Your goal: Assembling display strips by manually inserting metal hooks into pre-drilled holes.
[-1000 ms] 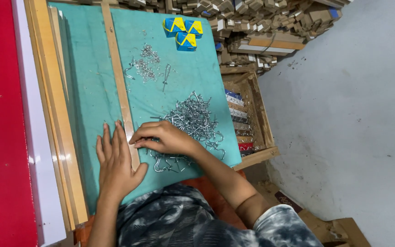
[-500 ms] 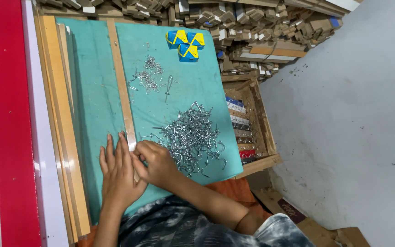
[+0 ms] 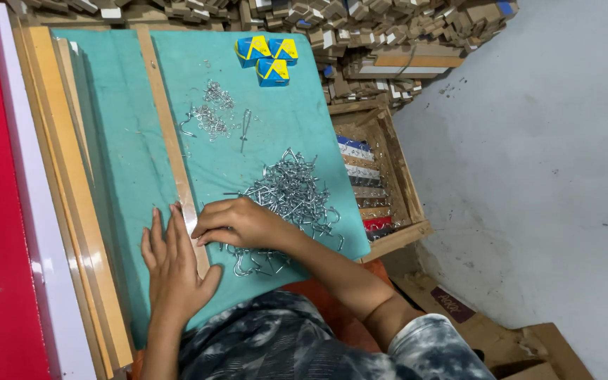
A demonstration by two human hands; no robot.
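Three blue-and-yellow boxes [image 3: 269, 59] sit clustered at the green mat's [image 3: 297, 119] far edge.

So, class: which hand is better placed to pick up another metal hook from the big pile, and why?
Probably the right hand: it lies at the edge of the hook pile. The left hand lies flat against the wooden strip, apart from the pile.

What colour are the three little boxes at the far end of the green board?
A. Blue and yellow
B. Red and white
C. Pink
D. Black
A. The three little boxes at the top of the green board are blue with yellow triangles, well beyond the pile of metal hooks.
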